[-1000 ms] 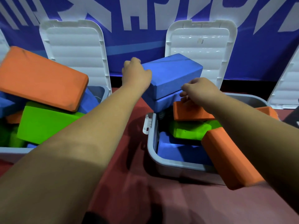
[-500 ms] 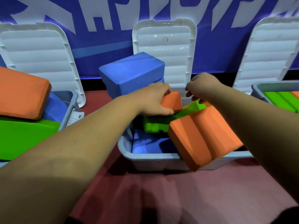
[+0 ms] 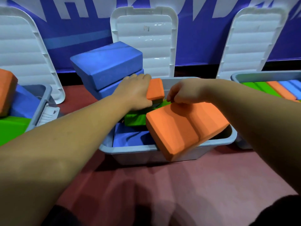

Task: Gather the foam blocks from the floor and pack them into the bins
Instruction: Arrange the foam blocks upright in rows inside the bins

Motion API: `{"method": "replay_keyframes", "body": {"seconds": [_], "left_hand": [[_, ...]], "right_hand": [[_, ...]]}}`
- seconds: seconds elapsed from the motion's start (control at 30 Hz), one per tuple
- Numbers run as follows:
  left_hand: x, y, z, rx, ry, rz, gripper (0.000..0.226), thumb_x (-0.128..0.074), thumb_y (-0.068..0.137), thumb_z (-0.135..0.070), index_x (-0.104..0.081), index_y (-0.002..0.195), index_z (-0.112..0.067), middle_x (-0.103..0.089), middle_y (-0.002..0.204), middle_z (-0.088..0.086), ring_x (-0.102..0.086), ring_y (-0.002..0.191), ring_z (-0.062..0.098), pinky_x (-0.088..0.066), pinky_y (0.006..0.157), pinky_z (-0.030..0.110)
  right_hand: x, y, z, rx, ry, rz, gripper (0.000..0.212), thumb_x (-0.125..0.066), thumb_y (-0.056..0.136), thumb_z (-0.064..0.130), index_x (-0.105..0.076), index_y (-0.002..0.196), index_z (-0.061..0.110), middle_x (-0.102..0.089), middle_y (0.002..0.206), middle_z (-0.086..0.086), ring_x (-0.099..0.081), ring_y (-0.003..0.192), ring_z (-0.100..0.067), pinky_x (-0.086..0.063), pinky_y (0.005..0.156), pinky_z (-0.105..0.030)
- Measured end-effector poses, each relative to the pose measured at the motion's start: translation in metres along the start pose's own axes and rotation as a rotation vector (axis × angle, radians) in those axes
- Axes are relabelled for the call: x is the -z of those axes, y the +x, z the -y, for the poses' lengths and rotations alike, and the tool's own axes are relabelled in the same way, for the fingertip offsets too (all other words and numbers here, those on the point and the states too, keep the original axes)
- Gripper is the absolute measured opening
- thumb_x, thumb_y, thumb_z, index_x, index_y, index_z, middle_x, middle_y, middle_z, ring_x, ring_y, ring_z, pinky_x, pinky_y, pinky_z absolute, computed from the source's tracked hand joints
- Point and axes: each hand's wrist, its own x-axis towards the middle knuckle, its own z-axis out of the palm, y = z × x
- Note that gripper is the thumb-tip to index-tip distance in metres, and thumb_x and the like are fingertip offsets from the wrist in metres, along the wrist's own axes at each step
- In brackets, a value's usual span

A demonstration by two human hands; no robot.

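Foam fills the middle bin [image 3: 130, 149]: the left hand [image 3: 136, 93] grips the left side of a small orange block [image 3: 155, 89] at the back. Just right, the right hand [image 3: 184, 93] is curled; on what, I cannot tell.

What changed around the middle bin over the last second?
The left hand came off the upper blue block and moved right and down to grip the small orange block. The right hand dropped toward the green block; whether it pinches it is unclear. The blue block, the large orange block and the middle bin stayed put.
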Motion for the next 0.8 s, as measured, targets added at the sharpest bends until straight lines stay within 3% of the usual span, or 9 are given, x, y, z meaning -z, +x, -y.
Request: {"method": "replay_keyframes", "body": {"seconds": [0.1,0.17,0.23,0.3,0.4,0.53,0.6,0.73,0.8], "left_hand": [[0.011,0.009,-0.007,0.025,-0.066,-0.062,0.067,-0.069,0.072,-0.057,-0.051,0.126,-0.022,-0.061,0.118,0.003,-0.054,0.103,0.031,-0.040,0.083,0.041],[0.018,0.015,-0.011,0.047,-0.141,-0.082,0.067,-0.070,0.071,-0.059,-0.052,0.125,-0.023,-0.061,0.117,0.001,-0.055,0.105,0.030,-0.037,0.080,0.039],[0.021,0.018,-0.014,0.067,-0.192,-0.078,0.064,-0.071,0.072,-0.060,-0.052,0.120,-0.022,-0.061,0.113,-0.001,-0.056,0.103,0.028,-0.039,0.078,0.039],[0.021,0.018,-0.016,0.097,-0.223,-0.061,0.065,-0.072,0.073,-0.060,-0.052,0.122,-0.022,-0.060,0.112,-0.001,-0.056,0.103,0.027,-0.045,0.079,0.041],[0.022,0.019,-0.014,0.129,-0.249,-0.034,0.066,-0.074,0.073,-0.060,-0.052,0.122,-0.022,-0.060,0.114,0.000,-0.057,0.104,0.028,-0.050,0.085,0.045],[0.024,0.019,-0.012,0.161,-0.283,-0.027,0.068,-0.075,0.072,-0.059,-0.052,0.123,-0.021,-0.060,0.116,0.002,-0.058,0.104,0.029,-0.052,0.087,0.048],[0.024,0.018,-0.011,0.170,-0.286,-0.025,0.068,-0.075,0.072,-0.059,-0.051,0.122,-0.021,-0.060,0.116,0.003,-0.058,0.103,0.029,-0.052,0.086,0.049],[0.026,0.018,-0.011,0.172,-0.300,-0.031,0.064,-0.076,0.072,-0.058,-0.052,0.118,-0.021,-0.060,0.111,0.002,-0.058,0.100,0.030,-0.053,0.084,0.049],[0.028,0.019,-0.012,0.138,-0.244,-0.042,0.062,-0.075,0.073,-0.059,-0.052,0.116,-0.020,-0.061,0.110,0.002,-0.059,0.100,0.030,-0.052,0.081,0.046]], "right_hand": [[0.000,-0.004,-0.008,0.061,-0.100,0.060,0.027,-0.063,0.090,0.023,-0.071,0.114,0.034,-0.069,0.110,0.006,-0.062,0.094,-0.012,-0.049,0.083,-0.032],[-0.001,-0.006,-0.014,0.071,-0.112,0.094,0.035,-0.071,0.086,0.040,-0.065,0.121,0.036,-0.065,0.114,0.006,-0.062,0.097,-0.013,-0.051,0.087,-0.035],[-0.001,-0.007,-0.018,0.053,-0.143,0.148,0.069,-0.078,0.069,0.070,-0.056,0.128,0.042,-0.059,0.117,0.008,-0.060,0.105,-0.017,-0.051,0.096,-0.042],[0.000,-0.008,-0.017,0.038,-0.224,0.185,0.098,-0.079,0.055,0.084,-0.046,0.139,0.044,-0.055,0.126,0.006,-0.056,0.115,-0.023,-0.048,0.103,-0.046],[0.000,-0.007,-0.016,0.040,-0.245,0.273,0.111,-0.080,0.060,0.080,-0.037,0.154,0.039,-0.052,0.145,0.008,-0.051,0.131,-0.022,-0.041,0.110,-0.042],[-0.004,-0.008,-0.028,0.063,-0.115,0.341,0.075,-0.081,0.069,0.070,-0.063,0.132,0.036,-0.066,0.119,0.017,-0.065,0.108,-0.010,-0.047,0.088,-0.029],[-0.006,-0.005,-0.032,0.030,-0.073,0.327,0.069,-0.083,0.065,0.071,-0.068,0.119,0.030,-0.070,0.110,0.013,-0.069,0.097,-0.009,-0.050,0.076,-0.025],[-0.017,0.004,-0.043,0.000,0.033,0.368,0.099,-0.087,0.045,0.080,-0.067,0.125,0.026,-0.074,0.117,0.008,-0.072,0.106,-0.016,-0.054,0.100,-0.041],[-0.022,0.005,-0.049,0.001,0.146,0.378,0.097,-0.090,0.047,0.075,-0.067,0.130,0.030,-0.074,0.120,0.010,-0.072,0.109,-0.016,-0.052,0.104,-0.042]]}}
